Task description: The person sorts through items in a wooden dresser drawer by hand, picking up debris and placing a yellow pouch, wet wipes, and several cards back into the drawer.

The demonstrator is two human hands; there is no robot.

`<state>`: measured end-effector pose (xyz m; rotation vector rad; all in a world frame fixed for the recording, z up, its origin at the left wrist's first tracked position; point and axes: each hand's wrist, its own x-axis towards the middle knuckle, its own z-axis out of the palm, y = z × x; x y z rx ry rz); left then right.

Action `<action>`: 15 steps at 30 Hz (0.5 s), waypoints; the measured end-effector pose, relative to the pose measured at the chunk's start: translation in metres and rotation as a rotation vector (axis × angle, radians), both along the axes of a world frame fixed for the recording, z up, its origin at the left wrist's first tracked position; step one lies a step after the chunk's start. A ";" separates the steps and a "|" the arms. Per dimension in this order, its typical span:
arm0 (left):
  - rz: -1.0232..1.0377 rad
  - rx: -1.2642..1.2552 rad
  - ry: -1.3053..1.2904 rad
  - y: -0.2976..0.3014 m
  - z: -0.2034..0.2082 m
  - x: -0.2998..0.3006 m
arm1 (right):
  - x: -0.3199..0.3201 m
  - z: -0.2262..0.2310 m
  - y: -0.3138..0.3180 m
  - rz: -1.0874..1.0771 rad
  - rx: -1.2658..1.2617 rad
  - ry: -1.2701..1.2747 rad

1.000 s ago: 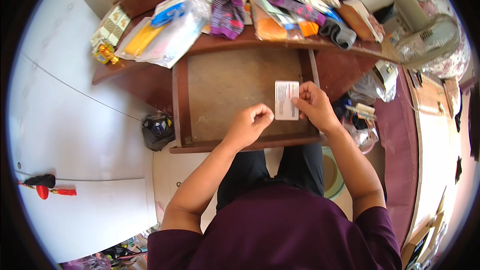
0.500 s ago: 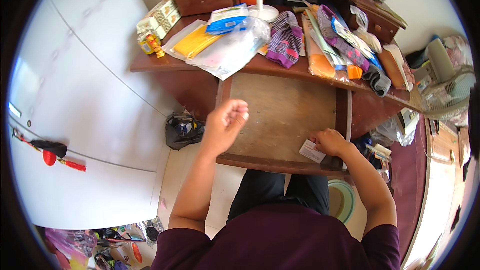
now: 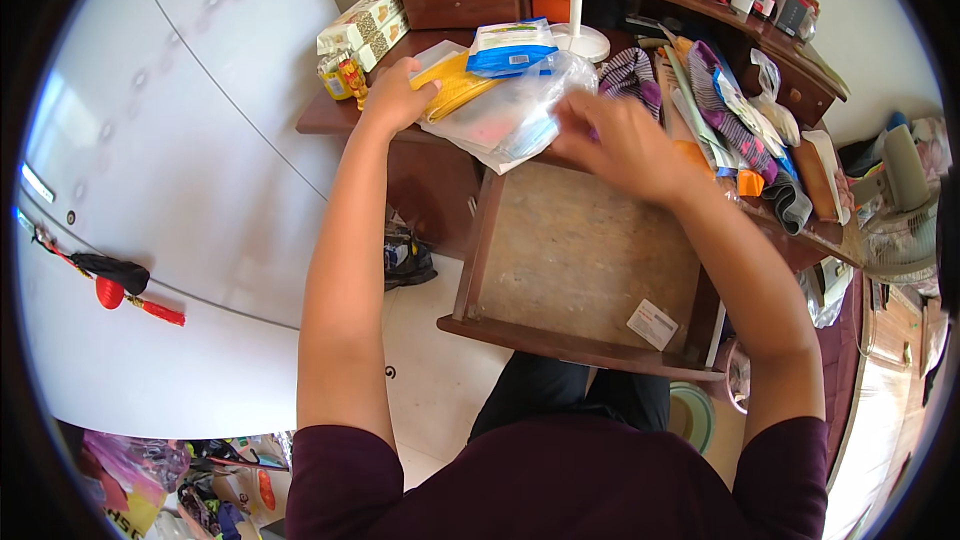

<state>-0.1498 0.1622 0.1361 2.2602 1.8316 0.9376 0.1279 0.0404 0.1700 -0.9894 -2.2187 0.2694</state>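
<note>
On the desk top, my left hand (image 3: 398, 98) is at the left edge of a pile, thumb apart from its fingers, against a folded yellow piece (image 3: 458, 90). That piece lies on a large white and clear plastic bag (image 3: 495, 130), with a blue-and-white soft pack (image 3: 512, 50) on top. My right hand (image 3: 625, 145) is over the bag's right end, beside a striped purple-grey sock (image 3: 630, 70); motion smears its fingers. Below the hands, the wooden drawer (image 3: 570, 240) is pulled out, with a small white printed card (image 3: 652, 324) lying near its front right corner.
Several packets and another striped sock (image 3: 712, 80) crowd the desk's right side. A white stand (image 3: 578, 40) rises behind the pile. Tissue packs (image 3: 365, 25) and a small golden figurine (image 3: 352, 80) are at left. A pale green basin (image 3: 692, 418) sits on the floor beside my legs.
My right hand has left the card in the drawer and moved up to the plastic bag. My left hand has moved from above the drawer to the pile's left edge. The view has shifted.
</note>
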 end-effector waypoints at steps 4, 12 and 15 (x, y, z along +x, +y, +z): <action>-0.100 -0.008 0.011 0.030 0.009 0.023 | -0.020 0.016 0.101 -0.162 0.229 0.051; -0.027 -0.278 -0.221 0.076 0.014 0.076 | -0.025 -0.003 0.182 -0.627 -0.133 -0.338; -0.036 -0.355 -0.368 0.091 0.012 0.079 | -0.025 0.008 0.172 -0.574 -0.287 -0.363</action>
